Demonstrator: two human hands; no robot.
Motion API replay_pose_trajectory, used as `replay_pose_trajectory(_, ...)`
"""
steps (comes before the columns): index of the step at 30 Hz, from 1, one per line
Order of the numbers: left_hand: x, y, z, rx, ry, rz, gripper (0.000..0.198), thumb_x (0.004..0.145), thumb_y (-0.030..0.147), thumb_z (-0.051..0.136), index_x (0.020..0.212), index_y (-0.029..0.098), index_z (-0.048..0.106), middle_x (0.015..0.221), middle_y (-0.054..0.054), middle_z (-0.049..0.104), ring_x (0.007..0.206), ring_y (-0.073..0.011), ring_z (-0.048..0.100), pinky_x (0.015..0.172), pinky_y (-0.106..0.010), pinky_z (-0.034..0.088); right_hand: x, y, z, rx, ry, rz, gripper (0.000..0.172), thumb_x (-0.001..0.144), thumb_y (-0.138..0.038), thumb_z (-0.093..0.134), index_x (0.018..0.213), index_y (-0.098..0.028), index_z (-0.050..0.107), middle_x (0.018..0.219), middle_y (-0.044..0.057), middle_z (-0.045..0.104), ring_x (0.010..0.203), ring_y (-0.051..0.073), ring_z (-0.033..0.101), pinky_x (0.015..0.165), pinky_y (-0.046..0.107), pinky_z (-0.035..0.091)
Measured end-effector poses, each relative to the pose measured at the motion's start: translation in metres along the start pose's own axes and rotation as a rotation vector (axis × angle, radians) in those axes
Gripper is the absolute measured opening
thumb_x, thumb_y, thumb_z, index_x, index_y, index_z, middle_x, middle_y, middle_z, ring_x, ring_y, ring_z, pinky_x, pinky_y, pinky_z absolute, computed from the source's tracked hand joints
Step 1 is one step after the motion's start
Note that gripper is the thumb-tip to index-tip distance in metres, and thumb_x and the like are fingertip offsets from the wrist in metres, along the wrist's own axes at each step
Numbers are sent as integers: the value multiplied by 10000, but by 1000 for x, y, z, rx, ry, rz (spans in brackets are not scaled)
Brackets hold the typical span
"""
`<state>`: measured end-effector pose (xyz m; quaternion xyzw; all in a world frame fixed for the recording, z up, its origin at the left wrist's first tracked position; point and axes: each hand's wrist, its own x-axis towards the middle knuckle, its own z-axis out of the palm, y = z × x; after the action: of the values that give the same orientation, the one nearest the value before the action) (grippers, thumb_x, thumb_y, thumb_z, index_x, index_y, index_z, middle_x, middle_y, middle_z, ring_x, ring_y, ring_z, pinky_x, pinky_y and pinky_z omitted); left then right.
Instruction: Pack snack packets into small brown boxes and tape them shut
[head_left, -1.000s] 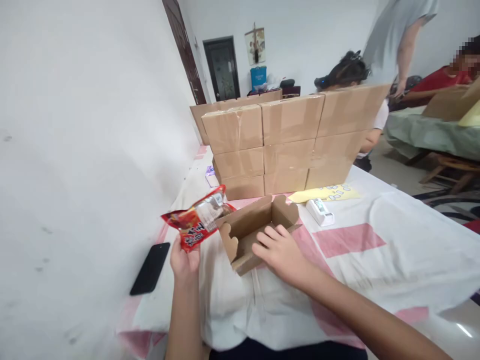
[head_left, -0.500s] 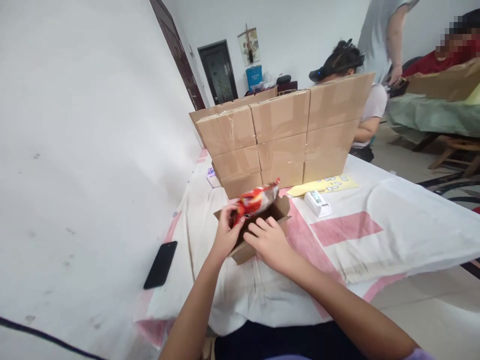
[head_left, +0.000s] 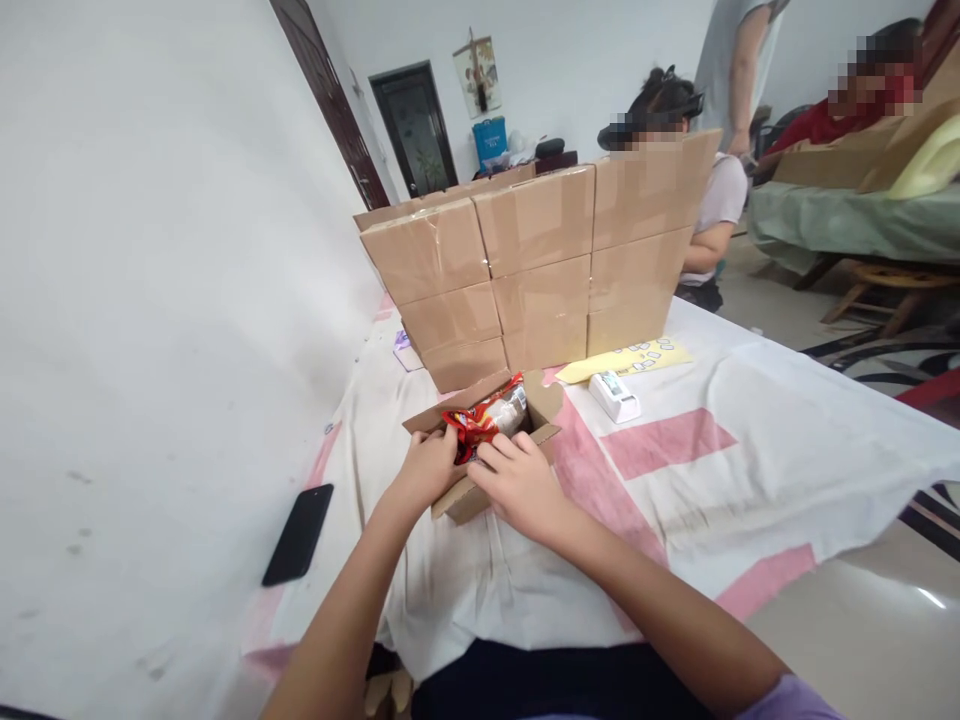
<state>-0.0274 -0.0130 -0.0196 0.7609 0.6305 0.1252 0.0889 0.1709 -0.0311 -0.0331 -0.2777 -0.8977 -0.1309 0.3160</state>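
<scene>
A small open cardboard box [head_left: 466,503] sits on the cloth-covered table with its flaps spread. Inside its opening lies a red and silver packet [head_left: 491,415], tilted, its right end near the box's far right corner. My left hand [head_left: 429,468] is at the box's left end, its fingers closed on the packet's crumpled left end. On the near edge of the box rests my right hand [head_left: 517,482], fingers bent over the rim beside the packet; what its fingertips grip is hidden.
Stacked taped cartons [head_left: 540,270] stand behind the box. A white device [head_left: 615,397] and yellow paper [head_left: 637,358] lie right, a black phone [head_left: 298,535] left. A purple-white item [head_left: 407,350] is by the cartons. Several people are beyond the table.
The packet has gone down into the box and lies lower. My left hand has lowered with it, while my right hand stays by the near rim. The camera view has shifted slightly.
</scene>
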Motion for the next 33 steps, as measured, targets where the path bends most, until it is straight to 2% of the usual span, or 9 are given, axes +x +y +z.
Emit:
replay_pose_trajectory(4,11,-7,8,86,-19,18,402,950,423,640,1260,169,605,1249,-99,646,1096,-233,648,955,-473,563,1,0,-1,16,-38,20,185,835,-51,610,956,-188,641,991,68,643,933,236,458,744,389,265)
replay_pose_trajectory(10,14,-8,9,73,-2,68,387,948,437,643,1226,168,623,1221,-91,656,1071,-224,653,930,-459,575,-1,-2,0,37,-44,30,184,880,-72,603,1020,-180,652,1025,71,658,956,238,471,770,395,276)
replay_pose_trajectory(15,-2,-1,5,-25,189,52,399,971,450,604,1257,171,606,1147,-75,672,986,-201,666,901,-441,578,-2,1,-4,50,-57,20,154,913,-73,585,1008,-173,654,1063,74,665,976,238,474,790,390,289)
replay_pose_trajectory(19,-13,-3,7,-120,350,83,325,972,450,601,1125,167,655,1080,-59,684,974,-191,660,910,-432,566,-3,0,-9,71,-76,36,153,933,-99,595,1050,-172,663,1077,86,659,1010,243,473,824,391,310)
replay_pose_trajectory(23,-26,-10,14,-228,521,126,317,968,458,604,1071,164,662,1053,-54,685,957,-185,658,899,-421,565,-8,-10,-15,88,-89,71,112,905,-92,622,944,-181,678,995,77,664,995,247,494,842,390,335)
replay_pose_trajectory(26,-34,-16,19,-328,649,144,322,966,460,607,1079,162,656,1065,-57,680,956,-184,655,886,-414,568,-17,-11,-21,196,92,125,82,944,-268,637,933,-202,685,1051,84,676,1026,260,524,887,413,361)
replay_pose_trajectory(30,-35,-25,21,-496,728,154,335,960,462,616,1108,163,652,1107,-66,676,981,-190,655,888,-416,571,-28,21,-23,389,545,467,350,951,-416,568,1233,-214,621,1336,156,588,1251,339,501,1054,529,362)
replay_pose_trajectory(31,-34,-27,21,-543,737,149,341,959,465,617,1113,164,651,1115,-68,675,988,-192,655,890,-418,571,-29,34,-21,476,593,552,416,961,-416,540,1323,-213,571,1381,168,562,1292,344,493,1070,536,375)
replay_pose_trajectory(33,-31,-29,21,-640,743,131,356,961,480,609,1118,164,651,1120,-71,676,994,-195,656,895,-421,570,-31,60,-12,723,549,623,485,996,-452,478,1427,-230,496,1425,162,560,1322,329,516,1070,521,425)
